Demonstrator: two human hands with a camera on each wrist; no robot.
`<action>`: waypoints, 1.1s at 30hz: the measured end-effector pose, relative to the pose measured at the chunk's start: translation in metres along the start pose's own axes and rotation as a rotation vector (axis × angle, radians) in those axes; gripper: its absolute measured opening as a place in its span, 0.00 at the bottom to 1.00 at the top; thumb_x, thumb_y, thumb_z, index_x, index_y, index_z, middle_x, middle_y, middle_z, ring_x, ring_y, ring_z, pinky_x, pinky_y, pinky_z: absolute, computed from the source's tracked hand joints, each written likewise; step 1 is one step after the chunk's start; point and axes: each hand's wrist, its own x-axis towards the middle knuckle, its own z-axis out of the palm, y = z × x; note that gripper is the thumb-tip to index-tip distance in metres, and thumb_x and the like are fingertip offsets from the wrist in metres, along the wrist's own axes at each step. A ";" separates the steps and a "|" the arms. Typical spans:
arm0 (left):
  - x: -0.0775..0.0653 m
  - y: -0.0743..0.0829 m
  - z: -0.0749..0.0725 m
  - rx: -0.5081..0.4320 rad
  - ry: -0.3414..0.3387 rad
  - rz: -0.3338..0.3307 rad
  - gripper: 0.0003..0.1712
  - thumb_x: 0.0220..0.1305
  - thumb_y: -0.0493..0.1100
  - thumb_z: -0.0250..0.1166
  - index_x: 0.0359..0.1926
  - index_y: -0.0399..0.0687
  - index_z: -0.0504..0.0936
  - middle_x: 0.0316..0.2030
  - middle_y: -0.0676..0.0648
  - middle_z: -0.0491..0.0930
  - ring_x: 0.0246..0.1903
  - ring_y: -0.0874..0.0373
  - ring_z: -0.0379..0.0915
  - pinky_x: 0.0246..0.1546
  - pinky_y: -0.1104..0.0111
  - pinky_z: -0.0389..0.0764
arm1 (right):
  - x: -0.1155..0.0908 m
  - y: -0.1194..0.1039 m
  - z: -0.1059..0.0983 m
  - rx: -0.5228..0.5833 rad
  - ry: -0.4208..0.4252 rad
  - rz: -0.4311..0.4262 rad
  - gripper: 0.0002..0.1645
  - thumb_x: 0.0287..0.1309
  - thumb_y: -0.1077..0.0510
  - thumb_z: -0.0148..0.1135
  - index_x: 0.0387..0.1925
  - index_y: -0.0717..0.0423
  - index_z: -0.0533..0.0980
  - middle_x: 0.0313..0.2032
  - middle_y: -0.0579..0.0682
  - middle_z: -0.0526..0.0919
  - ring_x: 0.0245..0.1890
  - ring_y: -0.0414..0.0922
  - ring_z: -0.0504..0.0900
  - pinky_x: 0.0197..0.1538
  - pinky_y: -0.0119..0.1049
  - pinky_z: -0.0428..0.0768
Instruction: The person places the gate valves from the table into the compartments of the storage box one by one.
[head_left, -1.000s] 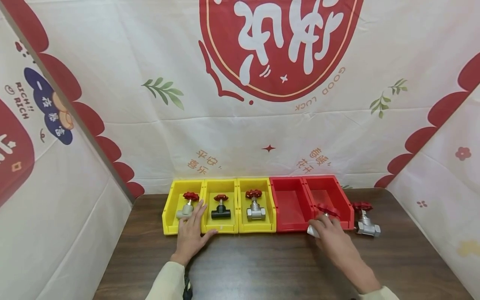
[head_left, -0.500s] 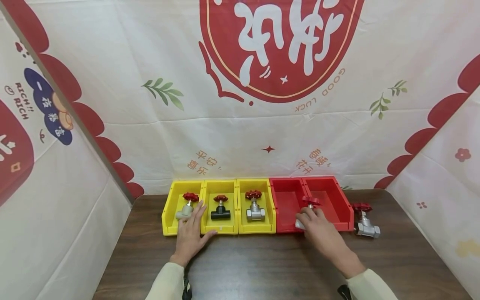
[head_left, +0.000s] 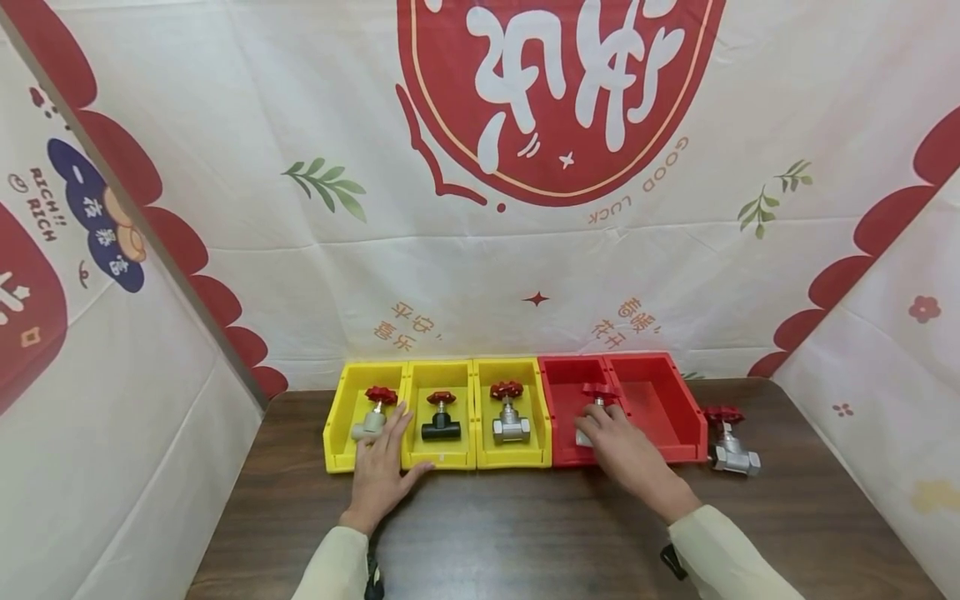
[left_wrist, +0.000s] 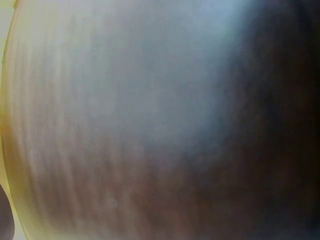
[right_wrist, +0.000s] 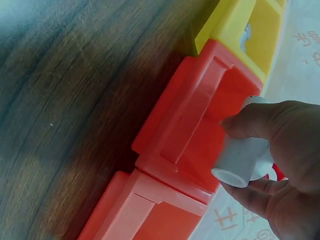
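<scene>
My right hand (head_left: pixel 626 454) grips a white plastic valve (right_wrist: pixel 240 157) with a red handwheel (head_left: pixel 600 390), over the left red bin (head_left: pixel 570 375). In the right wrist view the thumb lies across the white pipe body and the fingers curl beneath it. My left hand (head_left: pixel 381 479) rests with extended fingers against the fronts of two yellow bins. Beside its fingertips, a beige valve (head_left: pixel 371 423) lies in the leftmost bin. A black valve (head_left: pixel 441 427) and a silver metal valve (head_left: pixel 512 427) lie in the other two yellow bins (head_left: pixel 513 457).
The right red bin (head_left: pixel 652 400) adjoins the left one. Another silver valve (head_left: pixel 735 458) with a red handwheel lies on the wooden table (head_left: pixel 525 533), right of the bins. A printed cloth (head_left: pixel 480 275) hangs directly behind the row. Mostly blurred tabletop (left_wrist: pixel 125 125) fills the left wrist view.
My right hand has carried the white valve leftward, from in front of the right red bin to over the left red bin. My left hand has stayed in place.
</scene>
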 end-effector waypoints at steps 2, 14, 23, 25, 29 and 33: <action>0.000 0.000 0.000 0.002 0.001 0.001 0.54 0.42 0.71 0.60 0.67 0.51 0.55 0.67 0.51 0.49 0.55 0.53 0.62 0.41 0.57 0.57 | 0.004 0.001 0.002 -0.004 -0.009 -0.005 0.42 0.24 0.56 0.78 0.51 0.49 0.74 0.48 0.49 0.72 0.45 0.49 0.68 0.38 0.43 0.77; 0.000 0.001 0.000 -0.003 0.021 0.012 0.55 0.41 0.70 0.62 0.66 0.49 0.56 0.66 0.50 0.51 0.55 0.54 0.62 0.41 0.57 0.58 | 0.023 0.005 0.013 0.031 -0.106 0.005 0.42 0.27 0.55 0.77 0.52 0.46 0.72 0.50 0.47 0.70 0.47 0.47 0.66 0.39 0.44 0.76; 0.002 0.003 0.001 -0.014 -0.009 -0.001 0.55 0.42 0.71 0.60 0.67 0.52 0.53 0.67 0.52 0.48 0.58 0.54 0.59 0.43 0.57 0.58 | 0.030 0.011 0.018 0.061 -0.184 0.041 0.44 0.27 0.56 0.77 0.54 0.45 0.71 0.54 0.48 0.68 0.52 0.50 0.63 0.40 0.47 0.76; 0.002 0.003 0.001 -0.014 -0.011 -0.007 0.55 0.42 0.71 0.60 0.68 0.53 0.52 0.67 0.52 0.48 0.58 0.54 0.59 0.43 0.57 0.57 | 0.032 0.012 0.022 0.058 -0.201 0.035 0.42 0.29 0.56 0.76 0.54 0.46 0.71 0.53 0.49 0.68 0.51 0.51 0.64 0.40 0.48 0.75; 0.001 0.001 0.001 -0.002 -0.016 -0.013 0.55 0.42 0.71 0.60 0.68 0.53 0.52 0.67 0.52 0.48 0.56 0.54 0.61 0.43 0.57 0.57 | 0.038 0.015 0.028 0.054 -0.226 0.040 0.40 0.31 0.56 0.75 0.54 0.48 0.71 0.52 0.50 0.68 0.51 0.52 0.65 0.41 0.48 0.75; 0.001 0.000 0.000 0.000 -0.017 -0.017 0.55 0.41 0.71 0.61 0.67 0.52 0.53 0.67 0.52 0.48 0.55 0.54 0.63 0.43 0.58 0.57 | 0.043 0.017 0.030 0.079 -0.246 0.046 0.39 0.32 0.57 0.75 0.54 0.48 0.71 0.52 0.50 0.69 0.51 0.52 0.65 0.40 0.48 0.75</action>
